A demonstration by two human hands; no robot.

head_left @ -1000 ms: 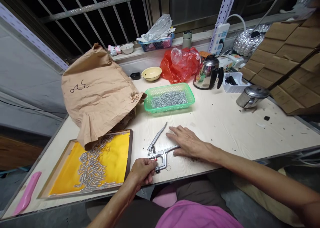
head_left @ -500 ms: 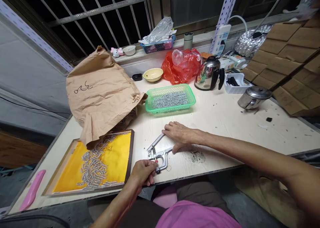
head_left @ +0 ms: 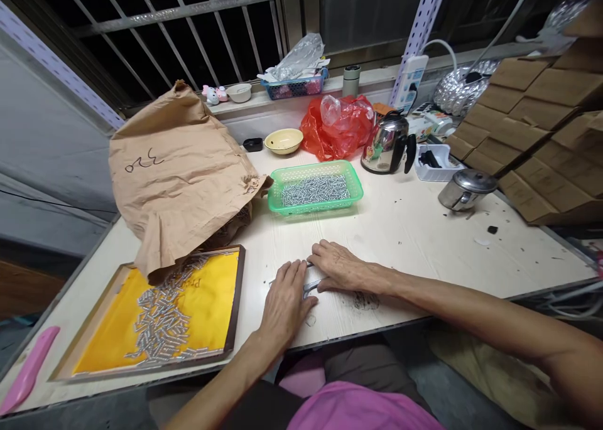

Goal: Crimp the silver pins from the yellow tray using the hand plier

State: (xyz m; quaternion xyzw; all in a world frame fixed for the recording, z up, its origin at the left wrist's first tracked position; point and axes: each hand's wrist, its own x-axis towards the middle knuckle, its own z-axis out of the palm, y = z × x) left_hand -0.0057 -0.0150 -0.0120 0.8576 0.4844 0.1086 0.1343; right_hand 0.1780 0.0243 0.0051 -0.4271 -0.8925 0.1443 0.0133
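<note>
Left hand [head_left: 285, 298] has moved off hand tool's [head_left: 310, 286] small end, now lies across its body. I lose sight of working end; can't tell if left fingers grip. Right hand [head_left: 342, 267] grasps handles. Tool on pale table [head_left: 400, 254], between hands. Tray [head_left: 238, 304] of metal pins leftward, green basket [head_left: 315, 209] behind, barred window [head_left: 188, 8] beyond.

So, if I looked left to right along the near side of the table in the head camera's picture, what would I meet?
Pink plastic piece → yellow-lined tray holding small metal pins → left hand → showing handles of the metal tool → right hand.
</note>
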